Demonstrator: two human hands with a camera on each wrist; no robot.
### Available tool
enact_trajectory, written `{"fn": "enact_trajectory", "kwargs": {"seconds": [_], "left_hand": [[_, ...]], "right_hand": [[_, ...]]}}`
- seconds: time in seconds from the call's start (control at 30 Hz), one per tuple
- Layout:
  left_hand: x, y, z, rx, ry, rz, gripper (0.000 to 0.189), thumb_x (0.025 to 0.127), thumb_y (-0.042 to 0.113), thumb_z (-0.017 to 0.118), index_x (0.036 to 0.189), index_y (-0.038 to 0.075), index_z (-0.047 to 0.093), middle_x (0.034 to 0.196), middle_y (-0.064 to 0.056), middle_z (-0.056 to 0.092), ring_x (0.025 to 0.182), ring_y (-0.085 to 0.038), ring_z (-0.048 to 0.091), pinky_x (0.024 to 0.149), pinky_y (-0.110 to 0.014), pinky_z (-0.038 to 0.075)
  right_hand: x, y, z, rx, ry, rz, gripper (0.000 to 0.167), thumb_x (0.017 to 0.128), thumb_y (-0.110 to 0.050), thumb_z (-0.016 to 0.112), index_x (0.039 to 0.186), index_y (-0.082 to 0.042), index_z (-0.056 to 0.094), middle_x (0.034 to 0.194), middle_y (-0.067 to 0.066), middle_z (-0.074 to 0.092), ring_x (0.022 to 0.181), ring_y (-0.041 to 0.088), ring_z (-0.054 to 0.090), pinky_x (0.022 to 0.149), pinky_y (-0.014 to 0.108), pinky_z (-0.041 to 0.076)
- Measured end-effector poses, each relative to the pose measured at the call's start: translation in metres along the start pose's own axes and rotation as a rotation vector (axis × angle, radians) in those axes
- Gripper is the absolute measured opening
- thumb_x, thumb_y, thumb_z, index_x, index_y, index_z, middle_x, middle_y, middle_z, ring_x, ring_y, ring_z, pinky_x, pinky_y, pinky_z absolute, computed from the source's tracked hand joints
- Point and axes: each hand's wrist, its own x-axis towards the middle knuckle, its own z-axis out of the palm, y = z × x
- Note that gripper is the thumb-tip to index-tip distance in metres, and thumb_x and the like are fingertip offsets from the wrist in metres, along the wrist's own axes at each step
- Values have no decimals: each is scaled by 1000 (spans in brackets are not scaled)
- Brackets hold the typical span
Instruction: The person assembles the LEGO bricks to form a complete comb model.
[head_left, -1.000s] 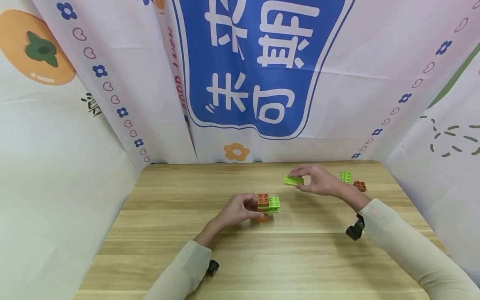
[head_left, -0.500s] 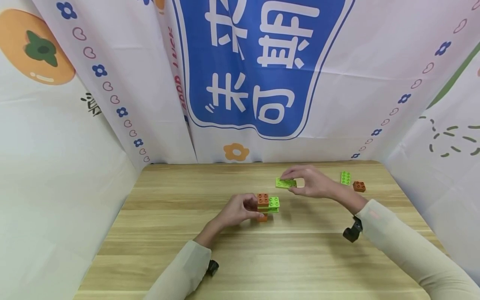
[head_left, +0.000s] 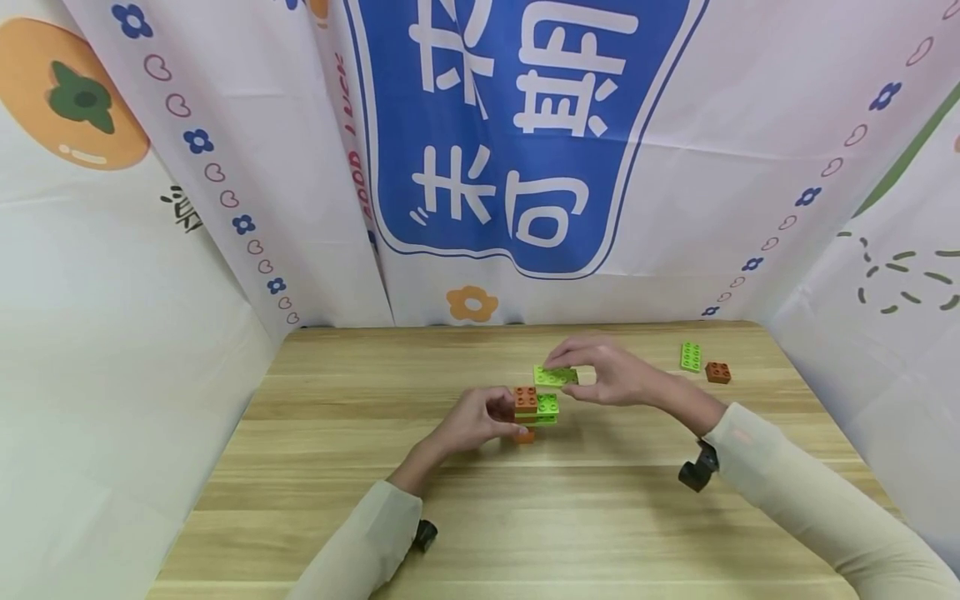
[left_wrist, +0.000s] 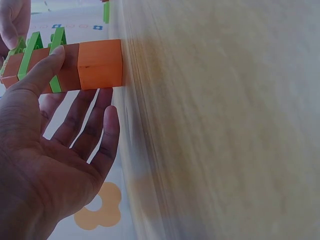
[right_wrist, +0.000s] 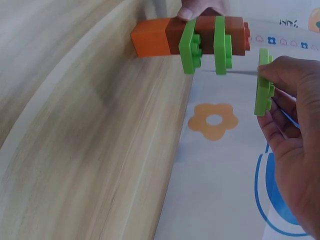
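Observation:
A stack of toy building bricks (head_left: 526, 400) stands upright on the table, orange at its base, with brown bricks and two thin green plates above. Both plates jut out to the right, as the right wrist view also shows. My left hand (head_left: 477, 418) grips the stack from its left side, thumb (left_wrist: 50, 62) in front and fingers behind. Between thumb and fingers, my right hand (head_left: 611, 371) pinches a loose green plate (right_wrist: 263, 85), studs up. That plate is held above and just behind the stack, apart from its top brown brick in the right wrist view.
Another green plate (head_left: 691, 357) and a brown brick (head_left: 717, 372) lie at the back right of the wooden table (head_left: 480, 533). A white printed cloth (head_left: 675, 225) hangs behind the table, with more cloth at both sides.
My right hand has moved left and slightly toward me, bringing the pinched green plate from the right to just over the stack. The left hand and the stack have stayed in place.

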Motion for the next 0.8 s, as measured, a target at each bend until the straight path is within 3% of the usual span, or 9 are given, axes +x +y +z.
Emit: {"fn": "enact_trajectory", "kwargs": {"seconds": [0.8], "left_hand": [[1,-2,0,1,-5,12,21,89,20,89,100,13,73,98,2,75,86,-14,66,77,-27,55]], "right_hand": [[13,-13,19,89,-38,-69,34,88,-1,82,122,-4,77,121,8,75,112,24,72,95,42,59]]}}
